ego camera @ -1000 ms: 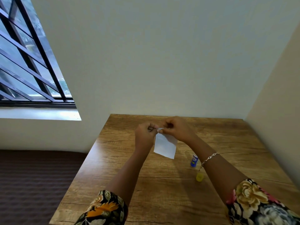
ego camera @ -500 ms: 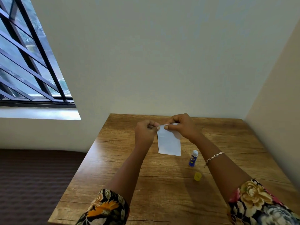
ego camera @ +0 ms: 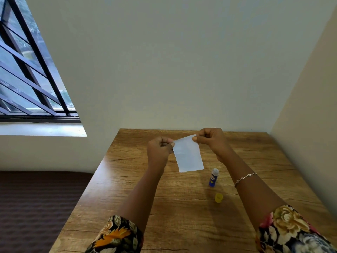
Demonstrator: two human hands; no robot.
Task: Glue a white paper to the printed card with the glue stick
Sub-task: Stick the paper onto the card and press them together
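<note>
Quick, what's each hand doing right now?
Left hand: closed, pinching the top left corner of the white paper.
Right hand: closed, pinching its top right corner.

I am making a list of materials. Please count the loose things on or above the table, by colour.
White: 1, the paper, held at its top corners by the left hand and right hand
Blue: 1, the glue stick, standing uncapped
Yellow: 1, the cap
Total: 3
</note>
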